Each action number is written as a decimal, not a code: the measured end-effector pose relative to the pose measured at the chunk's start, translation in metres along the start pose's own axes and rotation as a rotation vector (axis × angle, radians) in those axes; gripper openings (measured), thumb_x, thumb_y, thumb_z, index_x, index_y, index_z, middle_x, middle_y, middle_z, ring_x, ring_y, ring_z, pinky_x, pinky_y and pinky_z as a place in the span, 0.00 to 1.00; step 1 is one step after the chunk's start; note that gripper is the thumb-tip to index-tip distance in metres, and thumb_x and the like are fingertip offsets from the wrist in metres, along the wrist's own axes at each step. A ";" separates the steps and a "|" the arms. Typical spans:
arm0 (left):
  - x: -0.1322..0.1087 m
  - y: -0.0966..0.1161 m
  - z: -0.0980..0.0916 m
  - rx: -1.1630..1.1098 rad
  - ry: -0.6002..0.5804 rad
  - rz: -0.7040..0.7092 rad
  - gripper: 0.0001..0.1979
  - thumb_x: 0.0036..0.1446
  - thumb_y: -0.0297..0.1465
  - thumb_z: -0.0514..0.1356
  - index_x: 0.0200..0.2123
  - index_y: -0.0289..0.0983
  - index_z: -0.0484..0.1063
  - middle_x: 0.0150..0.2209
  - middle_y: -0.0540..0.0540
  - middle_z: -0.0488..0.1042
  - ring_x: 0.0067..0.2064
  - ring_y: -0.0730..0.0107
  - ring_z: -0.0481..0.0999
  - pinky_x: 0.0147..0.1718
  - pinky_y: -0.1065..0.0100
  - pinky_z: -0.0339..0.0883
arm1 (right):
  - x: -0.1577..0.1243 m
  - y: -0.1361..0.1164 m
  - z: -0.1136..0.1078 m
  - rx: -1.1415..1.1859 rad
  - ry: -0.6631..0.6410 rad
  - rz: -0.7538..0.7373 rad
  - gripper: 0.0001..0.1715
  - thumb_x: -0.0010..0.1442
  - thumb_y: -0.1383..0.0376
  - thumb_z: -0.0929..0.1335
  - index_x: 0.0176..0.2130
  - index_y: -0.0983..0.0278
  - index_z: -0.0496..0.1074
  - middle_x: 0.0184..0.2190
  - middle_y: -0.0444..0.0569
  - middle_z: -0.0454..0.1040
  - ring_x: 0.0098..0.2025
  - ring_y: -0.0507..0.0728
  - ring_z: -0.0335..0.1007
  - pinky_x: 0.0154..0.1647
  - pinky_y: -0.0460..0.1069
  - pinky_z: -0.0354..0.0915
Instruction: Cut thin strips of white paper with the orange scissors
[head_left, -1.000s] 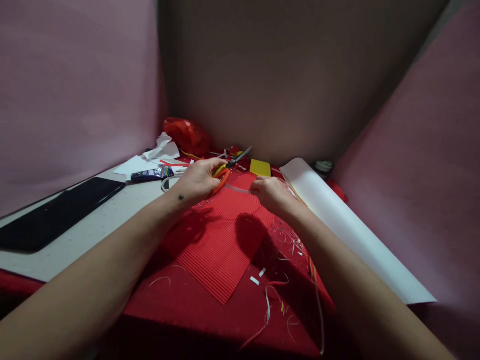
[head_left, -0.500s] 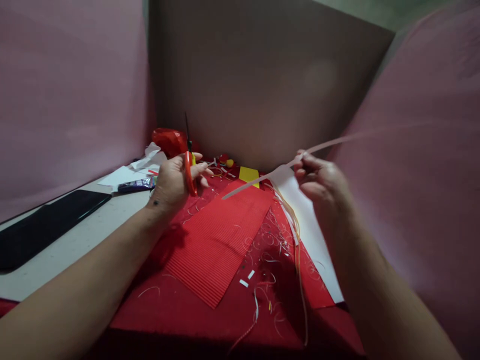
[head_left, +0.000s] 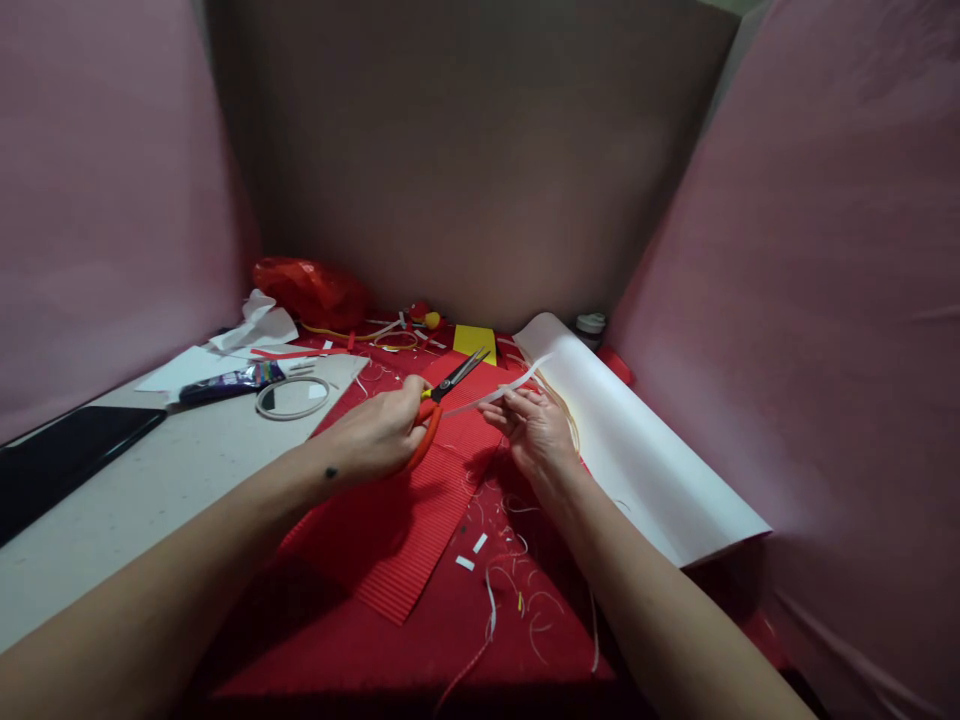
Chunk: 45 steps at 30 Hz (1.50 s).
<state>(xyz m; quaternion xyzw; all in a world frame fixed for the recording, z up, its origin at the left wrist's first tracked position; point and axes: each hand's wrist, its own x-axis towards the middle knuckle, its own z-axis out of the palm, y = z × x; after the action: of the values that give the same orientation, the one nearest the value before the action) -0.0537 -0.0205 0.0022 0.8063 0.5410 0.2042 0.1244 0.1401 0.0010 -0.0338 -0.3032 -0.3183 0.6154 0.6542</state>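
My left hand (head_left: 394,425) is closed around the orange handles of a pair of scissors (head_left: 455,382), whose dark blades are slightly parted and point up to the right. Between the fingers of my right hand (head_left: 536,425) is a thin white strip (head_left: 531,374); one end reaches toward the scissors' handles, the other bends up to the right. Both hands are close together above a red corrugated sheet (head_left: 405,570). Whether the strip touches the scissors I cannot tell. Behind the blades lies a yellow piece of paper (head_left: 475,342).
A curling white sheet (head_left: 637,450) lies at the right. To the left are a black flat object (head_left: 75,455), a dark blue tube (head_left: 232,382), a pale ring (head_left: 292,413) and crumpled white paper (head_left: 259,325). A red plastic bag (head_left: 311,290) sits behind. Thread scraps litter the red cloth (head_left: 330,660).
My left hand has moved right and turned the scissors from upright to tilted rightward. My right hand has come down and left with the white strip, closer to the scissors. The view has shifted.
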 end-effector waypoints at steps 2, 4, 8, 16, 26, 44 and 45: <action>-0.001 0.003 0.004 0.072 -0.040 -0.023 0.08 0.55 0.36 0.47 0.36 0.39 0.59 0.22 0.49 0.66 0.22 0.67 0.63 0.23 0.66 0.51 | -0.001 0.000 -0.001 0.008 -0.006 -0.003 0.07 0.48 0.73 0.71 0.22 0.66 0.69 0.19 0.48 0.75 0.24 0.55 0.77 0.26 0.45 0.73; -0.001 0.005 0.006 0.125 -0.098 -0.043 0.09 0.55 0.37 0.47 0.34 0.39 0.60 0.22 0.47 0.67 0.22 0.67 0.63 0.23 0.67 0.51 | -0.002 0.000 -0.001 0.022 -0.012 0.002 0.07 0.48 0.73 0.71 0.22 0.66 0.69 0.19 0.47 0.75 0.24 0.55 0.77 0.27 0.45 0.74; 0.000 0.005 0.009 0.158 -0.145 -0.006 0.15 0.56 0.42 0.49 0.30 0.39 0.67 0.24 0.45 0.70 0.25 0.69 0.65 0.25 0.67 0.53 | -0.004 -0.002 -0.002 0.048 -0.034 0.016 0.07 0.49 0.73 0.70 0.22 0.67 0.68 0.19 0.48 0.76 0.23 0.55 0.76 0.27 0.46 0.74; -0.006 0.011 0.014 0.321 -0.086 0.079 0.18 0.60 0.34 0.43 0.44 0.35 0.68 0.31 0.39 0.76 0.29 0.63 0.73 0.27 0.66 0.58 | -0.006 -0.002 0.000 0.039 -0.048 0.015 0.08 0.51 0.74 0.69 0.23 0.68 0.67 0.20 0.51 0.77 0.24 0.55 0.77 0.29 0.46 0.74; -0.006 0.016 0.024 0.439 -0.158 0.032 0.18 0.59 0.28 0.42 0.48 0.34 0.65 0.36 0.35 0.75 0.35 0.53 0.76 0.27 0.62 0.61 | -0.009 0.000 0.001 0.048 -0.066 0.070 0.05 0.50 0.74 0.69 0.25 0.68 0.68 0.23 0.51 0.78 0.26 0.56 0.77 0.30 0.49 0.75; -0.008 0.020 0.017 0.510 -0.177 0.056 0.18 0.59 0.26 0.43 0.50 0.35 0.64 0.32 0.38 0.76 0.30 0.60 0.75 0.22 0.66 0.51 | -0.011 -0.002 0.001 0.027 -0.063 0.080 0.07 0.51 0.75 0.68 0.24 0.68 0.68 0.23 0.50 0.77 0.27 0.55 0.77 0.32 0.50 0.76; -0.008 0.021 0.016 0.509 -0.185 0.055 0.18 0.59 0.26 0.43 0.49 0.34 0.65 0.32 0.39 0.76 0.30 0.61 0.75 0.22 0.66 0.51 | -0.011 -0.002 0.001 0.027 -0.063 0.083 0.07 0.51 0.76 0.67 0.24 0.68 0.68 0.22 0.50 0.77 0.27 0.55 0.77 0.31 0.49 0.75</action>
<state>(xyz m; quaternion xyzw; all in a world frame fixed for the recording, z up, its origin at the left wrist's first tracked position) -0.0318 -0.0352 -0.0049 0.8412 0.5392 -0.0098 -0.0389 0.1397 -0.0103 -0.0322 -0.2877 -0.3175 0.6555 0.6219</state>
